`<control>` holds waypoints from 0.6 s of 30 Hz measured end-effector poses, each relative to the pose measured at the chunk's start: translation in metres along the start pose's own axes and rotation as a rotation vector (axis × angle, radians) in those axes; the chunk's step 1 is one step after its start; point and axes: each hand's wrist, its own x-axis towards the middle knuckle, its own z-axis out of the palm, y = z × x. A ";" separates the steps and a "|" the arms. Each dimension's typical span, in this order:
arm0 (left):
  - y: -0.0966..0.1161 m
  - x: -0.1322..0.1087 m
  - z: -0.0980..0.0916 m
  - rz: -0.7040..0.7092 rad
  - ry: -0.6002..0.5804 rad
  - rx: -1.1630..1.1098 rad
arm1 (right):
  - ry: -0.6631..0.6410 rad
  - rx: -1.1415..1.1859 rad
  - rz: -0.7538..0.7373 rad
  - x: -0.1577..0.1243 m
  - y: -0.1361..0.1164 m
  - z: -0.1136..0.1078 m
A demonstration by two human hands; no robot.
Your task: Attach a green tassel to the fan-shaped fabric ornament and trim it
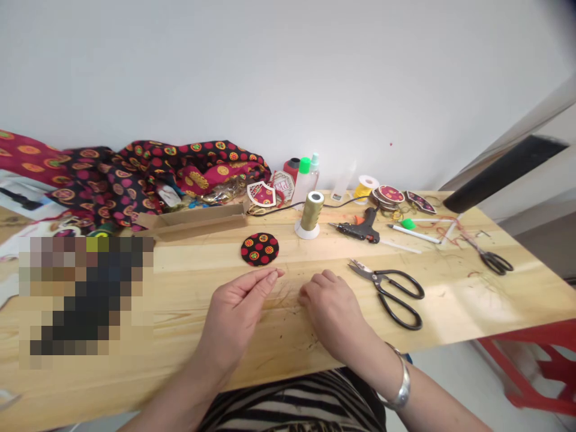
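Observation:
My left hand (pixel 240 306) is closed in a pinch above the table, its thumb pressed to the forefinger. Anything between those fingertips is too small to make out. Facing it, my right hand (pixel 330 309) has its fingers curled in, and what they may hold is hidden. The two hands are apart. Just beyond my left fingertips lies a round patch of black fabric (pixel 260 249) with red dots and flower prints. Black-handled scissors (pixel 389 291) rest to the right of my right hand. A gold thread spool (pixel 312 211) on a white base stands behind the hands.
Farther back are a glue gun (pixel 360 227), a white pen (pixel 414 233), a long cardboard box (pixel 198 223), a green-capped bottle (pixel 303 182) and bunched printed fabric (pixel 148 168). More scissors (pixel 495 261) lie far right. A red stool (pixel 535 366) stands beyond the table edge. A blurred patch hides the left side.

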 end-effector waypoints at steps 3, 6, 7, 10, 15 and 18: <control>-0.003 0.001 0.000 0.006 -0.013 -0.025 | -0.012 -0.052 -0.042 0.000 -0.004 0.000; -0.005 0.001 -0.002 -0.011 -0.021 -0.036 | -0.033 -0.053 -0.064 0.002 -0.003 -0.002; -0.005 0.001 -0.003 -0.021 -0.022 -0.038 | -0.035 -0.024 -0.065 0.003 -0.002 -0.003; -0.006 0.002 -0.005 -0.043 -0.015 -0.046 | -0.017 0.223 -0.006 0.003 0.005 -0.008; -0.005 0.001 -0.001 -0.060 -0.036 -0.112 | 0.032 0.869 0.183 0.000 0.014 -0.020; -0.003 0.000 0.008 -0.097 -0.090 -0.142 | 0.006 1.203 0.270 0.000 0.015 -0.024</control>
